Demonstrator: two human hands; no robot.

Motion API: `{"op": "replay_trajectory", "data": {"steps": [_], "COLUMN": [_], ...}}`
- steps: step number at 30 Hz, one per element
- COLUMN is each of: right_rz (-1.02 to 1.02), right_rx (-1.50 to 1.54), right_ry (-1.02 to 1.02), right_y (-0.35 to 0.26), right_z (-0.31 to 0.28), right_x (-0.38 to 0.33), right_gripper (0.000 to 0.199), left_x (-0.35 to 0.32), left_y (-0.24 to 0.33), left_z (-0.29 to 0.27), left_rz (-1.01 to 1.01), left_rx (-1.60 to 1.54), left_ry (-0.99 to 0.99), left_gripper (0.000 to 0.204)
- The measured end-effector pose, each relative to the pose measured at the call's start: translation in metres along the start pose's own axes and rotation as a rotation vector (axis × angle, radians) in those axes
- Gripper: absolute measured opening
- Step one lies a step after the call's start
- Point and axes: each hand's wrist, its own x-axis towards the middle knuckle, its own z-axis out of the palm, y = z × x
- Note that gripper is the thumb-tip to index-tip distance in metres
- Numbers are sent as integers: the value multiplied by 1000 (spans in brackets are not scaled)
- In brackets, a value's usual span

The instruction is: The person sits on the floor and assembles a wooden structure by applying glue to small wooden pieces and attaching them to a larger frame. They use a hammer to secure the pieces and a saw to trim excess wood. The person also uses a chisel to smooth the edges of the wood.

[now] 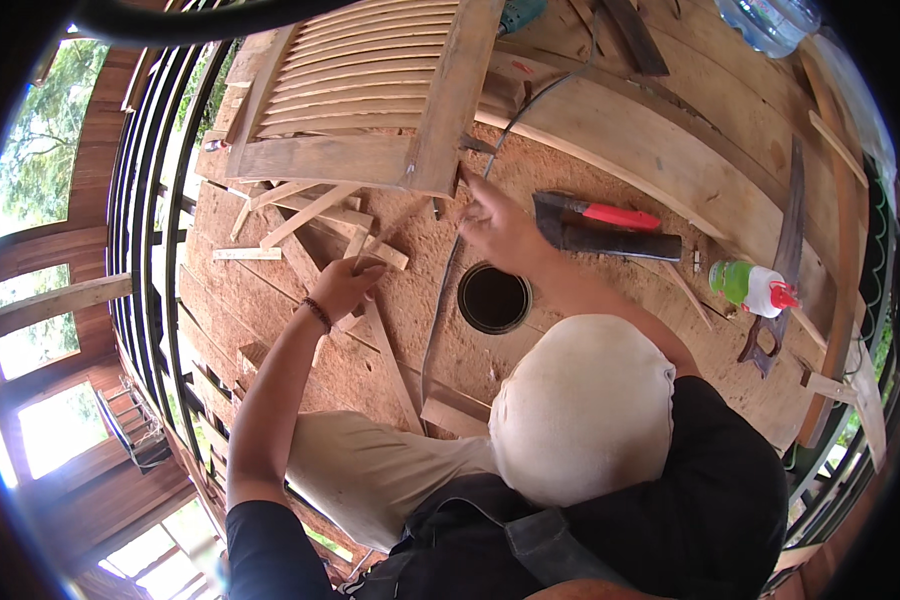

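Note:
A slatted wooden panel (320, 160) with a wide side rail lies at the top of the head view. My right hand (498, 232) is at the rail's near right corner. Its index finger stretches to that corner, and nothing shows in its grasp. My left hand (345, 288), with a dark bracelet at the wrist, is closed beside a pile of thin wood strips (315, 215). A blurred, pale streak runs from its fingertips toward the panel; what the fingers hold is not clear. A hammer head (477, 145) shows beside the panel's corner.
Right of my right hand lie a hatchet (548, 218) and a red-handled tool (620, 216). Farther right are a glue bottle (755, 288) and a handsaw (785, 250). A round hole (494, 298) opens nearby, with a dark cable (440, 320) beside it. Sawdust covers the boards.

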Motion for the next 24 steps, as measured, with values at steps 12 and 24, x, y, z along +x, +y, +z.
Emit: {"op": "replay_trajectory", "data": {"steps": [12,24], "right_rz": [261,218], "right_rx": [-210,68], "right_ry": [43,39], "right_y": [7,26], "right_z": [-51,-80], "right_x": [-28,-29], "right_gripper": [20,16], "left_x": [3,2], "left_y": [-7,5], "left_z": [-4,-3], "left_rz": [8,-24], "left_rx": [-18,80], "left_ry": [21,45], "left_gripper": [30,33]}}
